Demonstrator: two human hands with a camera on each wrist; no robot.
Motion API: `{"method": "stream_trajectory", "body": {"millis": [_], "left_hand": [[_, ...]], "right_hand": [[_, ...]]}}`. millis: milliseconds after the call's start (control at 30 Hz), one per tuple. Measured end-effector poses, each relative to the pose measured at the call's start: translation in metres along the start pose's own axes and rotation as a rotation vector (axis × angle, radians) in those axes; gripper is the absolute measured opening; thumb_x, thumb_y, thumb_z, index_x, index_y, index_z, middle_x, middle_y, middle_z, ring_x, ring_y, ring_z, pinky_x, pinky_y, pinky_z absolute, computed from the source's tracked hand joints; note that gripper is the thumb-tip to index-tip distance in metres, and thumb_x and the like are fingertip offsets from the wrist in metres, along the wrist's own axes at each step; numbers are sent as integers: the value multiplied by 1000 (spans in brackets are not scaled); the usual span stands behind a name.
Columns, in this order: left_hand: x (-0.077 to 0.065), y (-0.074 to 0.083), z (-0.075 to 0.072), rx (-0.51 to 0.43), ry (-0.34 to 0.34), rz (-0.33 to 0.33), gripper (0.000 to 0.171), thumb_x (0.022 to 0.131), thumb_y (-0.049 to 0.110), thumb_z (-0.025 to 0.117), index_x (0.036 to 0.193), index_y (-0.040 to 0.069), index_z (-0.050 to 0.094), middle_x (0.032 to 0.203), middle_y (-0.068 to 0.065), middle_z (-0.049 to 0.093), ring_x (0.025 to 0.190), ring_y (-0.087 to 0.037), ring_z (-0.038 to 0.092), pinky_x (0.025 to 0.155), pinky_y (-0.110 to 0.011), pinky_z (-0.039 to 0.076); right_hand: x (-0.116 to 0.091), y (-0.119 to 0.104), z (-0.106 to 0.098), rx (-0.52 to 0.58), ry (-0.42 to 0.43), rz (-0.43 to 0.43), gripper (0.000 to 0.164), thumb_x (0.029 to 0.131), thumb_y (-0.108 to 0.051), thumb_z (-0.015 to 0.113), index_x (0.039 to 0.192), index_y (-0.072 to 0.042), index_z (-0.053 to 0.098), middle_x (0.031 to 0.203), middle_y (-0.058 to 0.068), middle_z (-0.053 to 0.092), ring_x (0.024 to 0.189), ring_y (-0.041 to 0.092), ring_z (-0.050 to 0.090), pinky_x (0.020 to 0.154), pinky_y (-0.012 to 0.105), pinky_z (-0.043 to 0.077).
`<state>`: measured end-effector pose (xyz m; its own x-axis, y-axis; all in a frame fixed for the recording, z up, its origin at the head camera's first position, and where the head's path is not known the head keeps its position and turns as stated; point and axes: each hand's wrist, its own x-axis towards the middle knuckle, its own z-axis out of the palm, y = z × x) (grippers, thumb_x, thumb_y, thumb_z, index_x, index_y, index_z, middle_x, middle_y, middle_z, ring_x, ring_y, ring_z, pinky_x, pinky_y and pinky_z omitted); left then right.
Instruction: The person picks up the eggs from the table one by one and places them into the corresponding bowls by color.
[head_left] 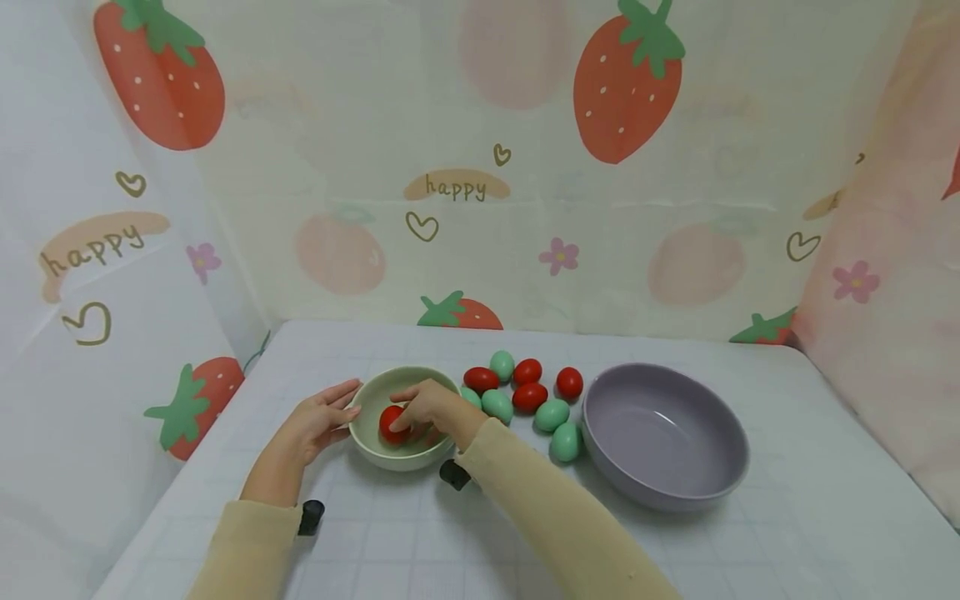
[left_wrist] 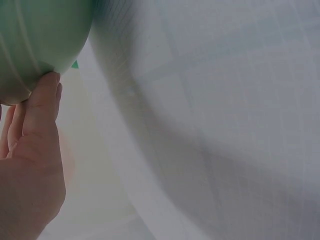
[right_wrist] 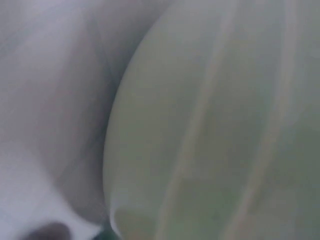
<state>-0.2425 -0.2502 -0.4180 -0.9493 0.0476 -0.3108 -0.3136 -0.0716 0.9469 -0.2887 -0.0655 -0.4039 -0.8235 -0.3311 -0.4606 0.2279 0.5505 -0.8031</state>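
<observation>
A pale green bowl [head_left: 401, 460] stands on the table's left side, with a red toy egg [head_left: 389, 419] inside it. My right hand [head_left: 435, 410] reaches down into the bowl over its right rim, thumb and fingers pinching the red egg. Part of the egg is hidden by the thumb. My left hand [head_left: 318, 423] is at the bowl's left side; in the left wrist view its nearly straight fingers [left_wrist: 42, 105] touch the outer wall. Only the bowl's ribbed outside [right_wrist: 200, 130] fills much of the right wrist view, where the right hand is out of sight.
Right of the bowl lie several red eggs [head_left: 530, 397] and several mint green eggs [head_left: 552, 415] in a loose group. A larger purple-grey bowl [head_left: 667, 492] stands at the right, beside a green egg [head_left: 566, 442]. Printed curtains [head_left: 480, 258] close off the back and sides.
</observation>
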Motion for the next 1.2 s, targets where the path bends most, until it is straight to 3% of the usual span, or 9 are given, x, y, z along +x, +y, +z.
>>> {"method": "stream_trajectory", "body": {"millis": [133, 400, 567, 833, 1200], "left_hand": [[1, -1, -1, -2, -1, 4, 65, 96, -2, 56, 152, 1, 24, 155, -15, 23, 111, -4, 54, 106, -43, 38], [0, 1, 1, 9, 19, -8, 64, 96, -2, 55, 152, 2, 25, 155, -14, 24, 128, -16, 44, 109, -47, 32], [0, 1, 0, 3, 20, -10, 64, 96, -2, 55, 152, 2, 26, 155, -14, 24, 122, -12, 48, 108, -46, 34], [-2, 0, 2, 12, 13, -5, 63, 96, -3, 54, 152, 1, 25, 155, -15, 23, 133, -22, 39, 109, -48, 31], [-2, 1, 3, -1, 16, -5, 63, 96, -4, 54, 152, 1, 25, 154, -16, 24, 116, -10, 51, 108, -47, 33]], "right_hand": [[-2, -2, -2, -16, -2, 5, 47, 83, -5, 76, 127, -16, 67, 104, 7, 66, 81, 25, 65, 74, 40, 55], [-10, -7, -8, -95, -10, 7, 46, 84, -8, 77, 127, -17, 67, 100, 7, 66, 78, 25, 67, 74, 35, 56], [-12, -7, -11, -93, -26, -1, 46, 84, -6, 75, 129, -14, 65, 103, 9, 67, 81, 26, 69, 74, 34, 56], [-22, -4, -23, -45, -38, -17, 47, 85, -6, 74, 131, -11, 63, 92, 11, 67, 82, 28, 68, 77, 34, 56], [-28, 0, -41, 116, -44, -42, 49, 88, 1, 68, 135, -5, 57, 94, 14, 68, 89, 31, 69, 83, 38, 55]]}}
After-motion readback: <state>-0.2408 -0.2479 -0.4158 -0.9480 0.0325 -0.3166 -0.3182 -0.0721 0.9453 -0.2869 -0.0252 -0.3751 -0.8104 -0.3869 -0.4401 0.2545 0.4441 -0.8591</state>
